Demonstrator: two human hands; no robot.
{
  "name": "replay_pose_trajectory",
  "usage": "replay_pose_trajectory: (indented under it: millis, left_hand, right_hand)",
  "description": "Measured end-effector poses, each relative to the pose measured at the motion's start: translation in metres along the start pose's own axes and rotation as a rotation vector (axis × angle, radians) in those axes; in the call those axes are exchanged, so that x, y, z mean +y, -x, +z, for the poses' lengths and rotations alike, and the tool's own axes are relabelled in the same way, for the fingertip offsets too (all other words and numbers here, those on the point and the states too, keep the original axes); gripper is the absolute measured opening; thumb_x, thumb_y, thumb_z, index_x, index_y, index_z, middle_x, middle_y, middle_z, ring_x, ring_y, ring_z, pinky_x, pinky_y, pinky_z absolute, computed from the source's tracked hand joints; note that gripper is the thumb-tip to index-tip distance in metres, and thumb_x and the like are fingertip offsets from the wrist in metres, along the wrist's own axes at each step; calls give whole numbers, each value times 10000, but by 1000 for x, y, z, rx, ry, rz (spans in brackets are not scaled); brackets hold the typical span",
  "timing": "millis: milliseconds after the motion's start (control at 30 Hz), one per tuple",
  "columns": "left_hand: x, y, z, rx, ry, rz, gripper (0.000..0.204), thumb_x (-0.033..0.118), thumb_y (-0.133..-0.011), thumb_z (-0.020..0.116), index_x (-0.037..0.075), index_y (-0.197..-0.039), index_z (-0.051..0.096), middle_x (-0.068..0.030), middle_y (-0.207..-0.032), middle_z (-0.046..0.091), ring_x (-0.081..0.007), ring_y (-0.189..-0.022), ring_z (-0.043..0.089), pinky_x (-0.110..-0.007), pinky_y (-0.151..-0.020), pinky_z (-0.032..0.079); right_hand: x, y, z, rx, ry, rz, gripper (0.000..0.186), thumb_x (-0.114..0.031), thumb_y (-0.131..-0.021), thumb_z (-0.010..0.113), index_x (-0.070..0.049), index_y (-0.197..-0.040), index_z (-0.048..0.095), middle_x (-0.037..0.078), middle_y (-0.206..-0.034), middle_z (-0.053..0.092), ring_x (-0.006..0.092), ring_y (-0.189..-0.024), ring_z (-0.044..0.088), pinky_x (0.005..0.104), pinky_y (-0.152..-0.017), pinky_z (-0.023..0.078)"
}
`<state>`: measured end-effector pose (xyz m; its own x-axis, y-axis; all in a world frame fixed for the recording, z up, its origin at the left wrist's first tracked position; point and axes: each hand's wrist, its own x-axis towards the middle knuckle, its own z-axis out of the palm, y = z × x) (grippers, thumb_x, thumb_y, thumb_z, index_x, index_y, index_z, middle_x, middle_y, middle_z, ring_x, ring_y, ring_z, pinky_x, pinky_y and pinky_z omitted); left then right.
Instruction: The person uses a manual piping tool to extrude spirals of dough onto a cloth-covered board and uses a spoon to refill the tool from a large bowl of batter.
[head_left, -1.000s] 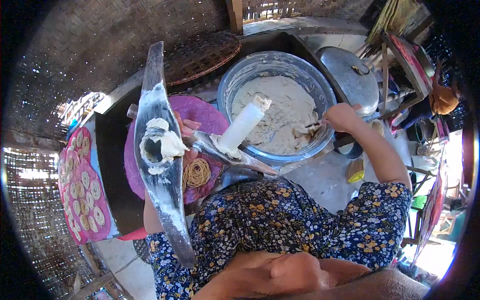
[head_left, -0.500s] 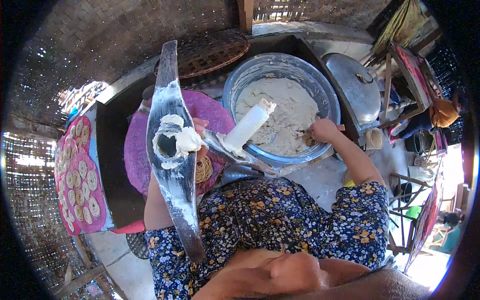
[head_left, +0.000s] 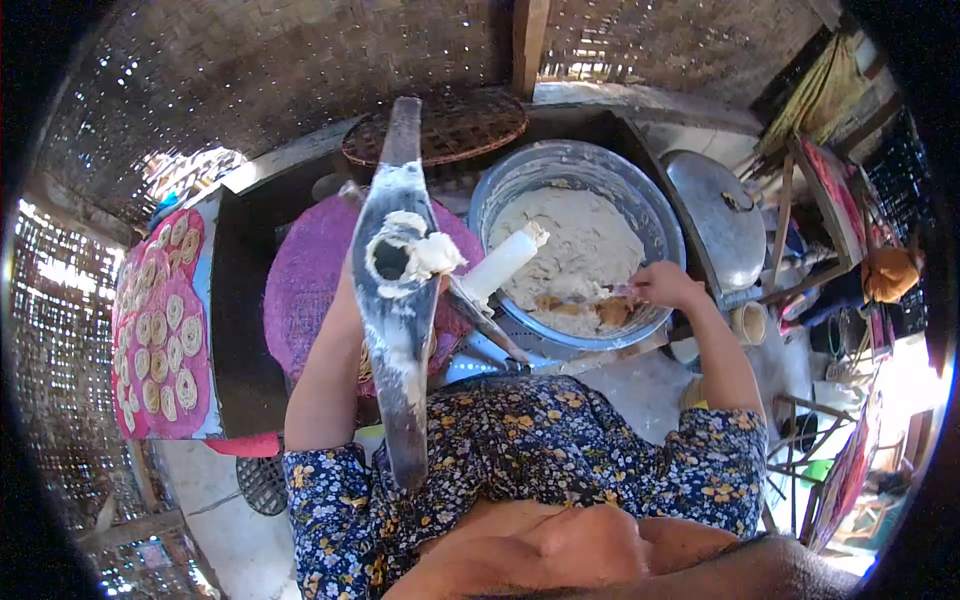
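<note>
My left hand (head_left: 443, 287) is mostly hidden behind a long wooden press bar (head_left: 405, 340), gripping it; only some fingers show. Dough (head_left: 432, 256) sits around the round hole in this bar's middle. A second, crossing press piece carries a white cylindrical plunger (head_left: 502, 265), with dough on its tip. At the right rim of a large metal basin (head_left: 478, 215), my right hand (head_left: 668, 286) is closed on a thin-handled utensil (head_left: 622, 290) whose kind I cannot make out. Its far end reaches the pale dough (head_left: 570, 235). Beside it, brown patches (head_left: 612, 313) show in the basin.
A purple round mat (head_left: 310, 280) lies behind the press bar. Coiled dough strands (head_left: 158, 330) cover a pink sheet at far left. A woven tray (head_left: 475, 125) leans at the back, a lidded metal pot (head_left: 715, 215) stands right of the basin, and a rack (head_left: 800, 430) is farther right.
The whole view has shifted a little. The press bar stands more upright, closer to the basin. My right hand has moved slightly within the basin, and more of the brown patches shows.
</note>
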<state>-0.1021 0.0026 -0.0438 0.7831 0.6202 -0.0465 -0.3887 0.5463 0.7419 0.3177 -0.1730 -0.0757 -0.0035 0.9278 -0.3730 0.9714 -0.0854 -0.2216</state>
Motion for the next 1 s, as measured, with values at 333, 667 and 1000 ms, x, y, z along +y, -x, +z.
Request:
replay_pose_trajectory:
  millis: [333, 667, 1000]
  left_hand:
    - [-10, -60, 81, 125, -1476, 408, 447, 344, -648, 674, 89, -1003, 581, -188, -900, 603, -356, -876, 573, -401, -766, 452]
    - [-7, -59, 106, 93, -1655, 307, 425, 390, -694, 608, 123, -1024, 606, -200, -1019, 554, -356, -922, 551, -405, -795, 443]
    - [-20, -86, 84, 222, -1659, 166, 334, 278, -673, 592, 47, -915, 603, -202, -908, 595, -373, -879, 562, -427, -749, 457]
  right_hand:
    - [-58, 58, -173, 256, -533, -337, 322, -212, -743, 664, 45, -931, 620, 38, -789, 617, 112, -705, 523, 260, -636, 421]
    - [-152, 56, -214, 518, 396, -481, 266, -285, -657, 667, -103, -851, 671, 63, -659, 552, 265, -689, 568, 364, -590, 424]
    - [-192, 45, -152, 875, 757, -641, 176, -211, -655, 650, -148, -799, 569, 5, -629, 500, 188, -622, 558, 348, -578, 435]
